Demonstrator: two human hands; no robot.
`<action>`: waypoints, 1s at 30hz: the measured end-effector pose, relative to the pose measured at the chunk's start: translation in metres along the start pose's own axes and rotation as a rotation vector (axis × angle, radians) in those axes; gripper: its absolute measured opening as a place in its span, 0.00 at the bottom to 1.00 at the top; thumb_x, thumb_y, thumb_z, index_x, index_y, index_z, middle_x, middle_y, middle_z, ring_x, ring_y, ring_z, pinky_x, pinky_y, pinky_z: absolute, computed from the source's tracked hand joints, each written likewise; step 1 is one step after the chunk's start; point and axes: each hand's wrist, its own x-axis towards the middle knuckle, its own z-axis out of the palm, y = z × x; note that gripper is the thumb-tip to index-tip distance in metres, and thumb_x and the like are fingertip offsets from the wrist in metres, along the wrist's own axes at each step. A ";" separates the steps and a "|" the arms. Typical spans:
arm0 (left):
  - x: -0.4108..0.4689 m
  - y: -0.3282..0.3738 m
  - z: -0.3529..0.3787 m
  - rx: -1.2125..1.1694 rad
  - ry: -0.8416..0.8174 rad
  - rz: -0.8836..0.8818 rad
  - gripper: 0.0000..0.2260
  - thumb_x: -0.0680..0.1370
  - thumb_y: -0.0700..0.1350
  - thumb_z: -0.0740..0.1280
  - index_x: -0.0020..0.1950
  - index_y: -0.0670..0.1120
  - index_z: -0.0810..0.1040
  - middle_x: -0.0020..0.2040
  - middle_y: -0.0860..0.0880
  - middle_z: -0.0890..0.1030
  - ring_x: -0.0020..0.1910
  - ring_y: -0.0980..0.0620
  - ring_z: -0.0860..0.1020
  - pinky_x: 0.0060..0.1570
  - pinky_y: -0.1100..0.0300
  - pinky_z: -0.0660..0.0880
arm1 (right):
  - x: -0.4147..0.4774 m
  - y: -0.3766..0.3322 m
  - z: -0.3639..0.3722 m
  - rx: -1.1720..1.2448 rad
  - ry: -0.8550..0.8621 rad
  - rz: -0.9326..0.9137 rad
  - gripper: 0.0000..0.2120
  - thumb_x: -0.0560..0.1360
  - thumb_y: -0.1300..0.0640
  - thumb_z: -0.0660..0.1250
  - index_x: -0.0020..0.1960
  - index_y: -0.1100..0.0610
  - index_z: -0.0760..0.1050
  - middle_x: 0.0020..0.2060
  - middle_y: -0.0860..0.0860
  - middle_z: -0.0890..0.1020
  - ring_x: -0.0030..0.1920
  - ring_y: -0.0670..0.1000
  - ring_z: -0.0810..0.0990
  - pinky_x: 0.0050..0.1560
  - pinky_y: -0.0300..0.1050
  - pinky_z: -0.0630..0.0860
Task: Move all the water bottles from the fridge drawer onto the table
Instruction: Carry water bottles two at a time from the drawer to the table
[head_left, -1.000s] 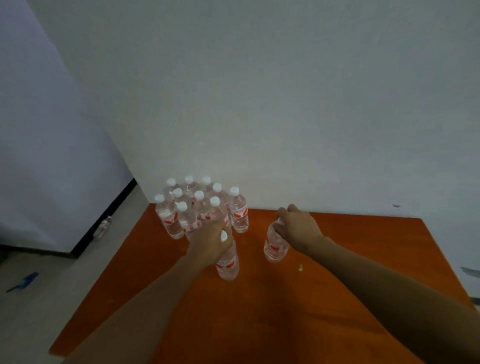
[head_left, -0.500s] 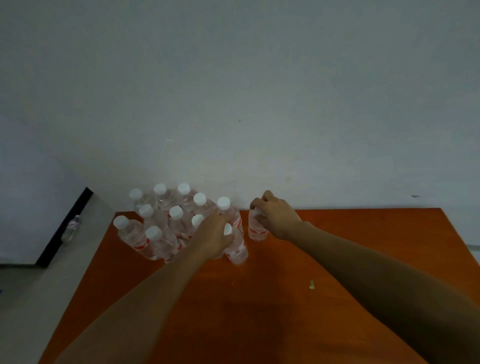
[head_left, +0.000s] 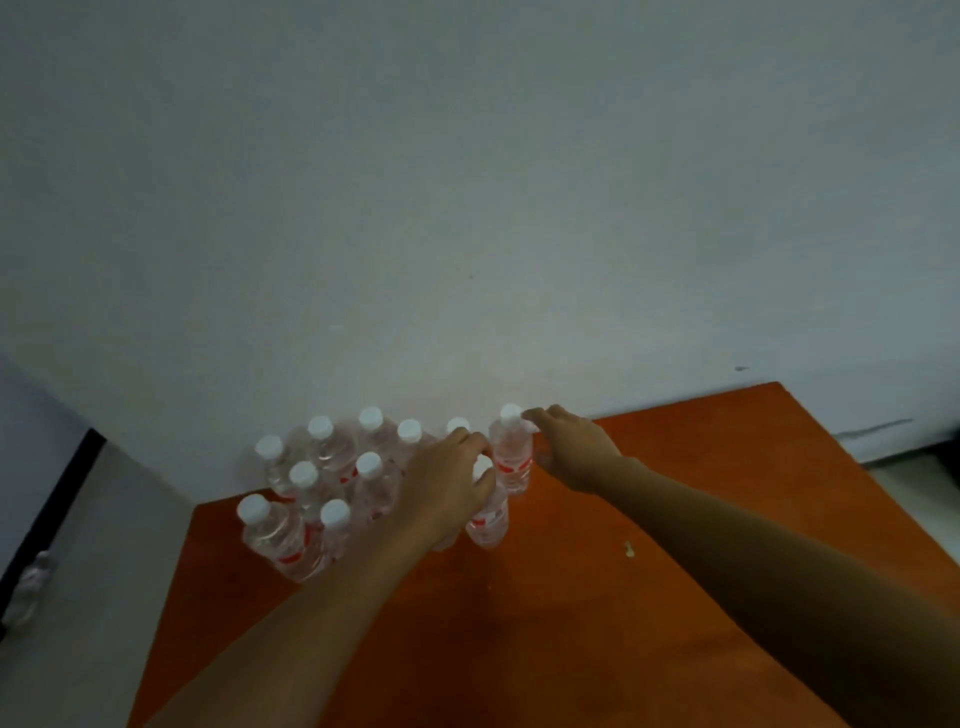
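A cluster of several clear water bottles with white caps and red labels stands at the far left corner of the orange table. My left hand is closed around one bottle standing at the cluster's right edge, its cap showing past my fingers. Just behind it another bottle stands upright near the wall. My right hand is beside that bottle on its right, fingers spread, with only the fingertips touching its neck. No fridge drawer is in view.
A pale wall rises right behind the table's far edge. A small pale scrap lies on the tabletop right of the bottles. Grey floor runs along the table's left side, where one bottle lies by a dark baseboard.
Both hands moved their bottles farther back and left into the cluster. My right hand's grip has loosened to a fingertip touch, and the bottle stands on the table. The view shifted.
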 end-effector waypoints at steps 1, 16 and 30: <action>-0.001 0.005 -0.001 0.001 -0.019 0.030 0.11 0.78 0.50 0.63 0.59 0.50 0.76 0.52 0.52 0.78 0.46 0.53 0.78 0.44 0.60 0.74 | -0.010 0.005 -0.003 -0.022 -0.016 0.022 0.24 0.78 0.54 0.65 0.72 0.53 0.64 0.64 0.55 0.73 0.59 0.57 0.77 0.56 0.50 0.76; -0.017 0.238 0.096 0.230 -0.490 0.697 0.14 0.78 0.54 0.62 0.59 0.50 0.75 0.56 0.46 0.80 0.53 0.45 0.78 0.50 0.53 0.75 | -0.355 0.151 -0.039 -0.104 0.030 0.762 0.16 0.79 0.50 0.62 0.65 0.52 0.73 0.58 0.52 0.79 0.55 0.53 0.78 0.52 0.46 0.77; -0.251 0.590 0.228 0.140 -0.677 1.155 0.13 0.78 0.55 0.63 0.59 0.51 0.75 0.50 0.48 0.81 0.46 0.50 0.80 0.51 0.53 0.78 | -0.789 0.219 -0.006 0.058 0.186 1.344 0.17 0.78 0.49 0.63 0.66 0.50 0.73 0.62 0.52 0.78 0.60 0.55 0.77 0.57 0.48 0.73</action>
